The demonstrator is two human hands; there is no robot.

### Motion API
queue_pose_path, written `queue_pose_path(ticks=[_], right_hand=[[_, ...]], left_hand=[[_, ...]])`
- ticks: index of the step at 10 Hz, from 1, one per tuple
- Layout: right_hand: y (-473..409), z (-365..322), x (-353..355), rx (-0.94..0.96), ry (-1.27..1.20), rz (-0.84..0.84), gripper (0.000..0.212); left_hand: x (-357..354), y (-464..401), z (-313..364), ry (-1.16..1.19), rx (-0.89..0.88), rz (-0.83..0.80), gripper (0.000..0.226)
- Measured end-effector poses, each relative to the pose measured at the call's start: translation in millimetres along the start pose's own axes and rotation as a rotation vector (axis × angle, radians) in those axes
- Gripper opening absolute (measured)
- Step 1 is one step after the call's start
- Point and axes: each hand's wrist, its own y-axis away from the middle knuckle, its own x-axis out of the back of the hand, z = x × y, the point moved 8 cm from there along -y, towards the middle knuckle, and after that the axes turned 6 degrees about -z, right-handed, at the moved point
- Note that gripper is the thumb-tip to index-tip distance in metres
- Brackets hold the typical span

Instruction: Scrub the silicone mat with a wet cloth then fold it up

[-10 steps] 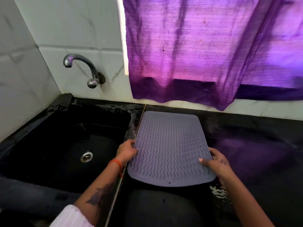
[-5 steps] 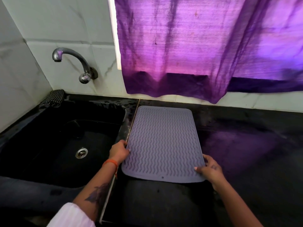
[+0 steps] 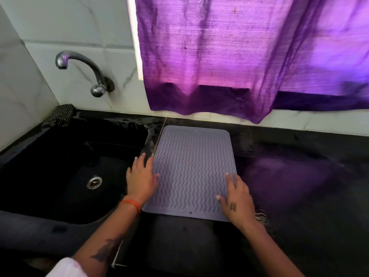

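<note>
A grey silicone mat (image 3: 191, 168) with a wavy ridged pattern lies flat on the black counter (image 3: 299, 176), just right of the sink. My left hand (image 3: 141, 178) lies with straight fingers along the mat's left edge, thumb on the mat. My right hand (image 3: 237, 198) rests flat with spread fingers on the mat's near right corner. A dark checked cloth (image 3: 62, 114) sits bunched at the far left corner of the sink ledge, away from both hands.
A black sink (image 3: 50, 172) with a metal drain (image 3: 94, 182) lies to the left, under a curved wall tap (image 3: 83, 70). A purple curtain (image 3: 239, 56) hangs over the counter's back edge. Water droplets glisten on the counter near my right wrist.
Both hands have let go of the mat's side edges and now lie flat with straight fingers. The mat, earlier lifted at its near end, lies flat on the counter.
</note>
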Motion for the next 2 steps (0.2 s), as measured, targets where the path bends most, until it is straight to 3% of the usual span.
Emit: queue_pose_path(ticks=[2], right_hand=[[-28, -42, 9, 0.239, -0.008, 0.196, 0.067]], left_hand=[[-1, -7, 39, -0.098, -0.198, 0.142, 0.075]])
